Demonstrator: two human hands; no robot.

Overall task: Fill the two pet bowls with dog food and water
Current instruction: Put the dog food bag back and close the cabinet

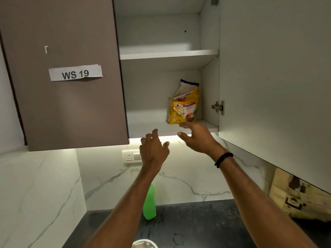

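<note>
The dog food bag [183, 106], yellow with a dog's picture on its front, stood upright on the lower shelf [146, 129] of a wall cabinet, at the right end near the side wall. Its top was folded and crumpled. The right-hand cabinet door [268, 86] stood open. The left-hand door [62, 104] was closed and bore a paper label [75, 73] reading "WS 19".

Both arms were raised toward the shelf. The right hand [197, 138] was open with fingers extended and held nothing. Its fingertips lay at the bag's lower edge; contact could not be confirmed. A dark wristband [223, 159] was on that wrist. The left hand [154, 149] was below the shelf's front edge, left of the right hand, with fingers loosely spread and empty.

On the dark counter [197, 226] below, a green bottle [149, 204] stood near the marble-pattern back wall. The rim of a metal bowl [143, 241] showed at the near edge, mostly cut off. A wall socket [129, 156] sat beneath the cabinet.
</note>
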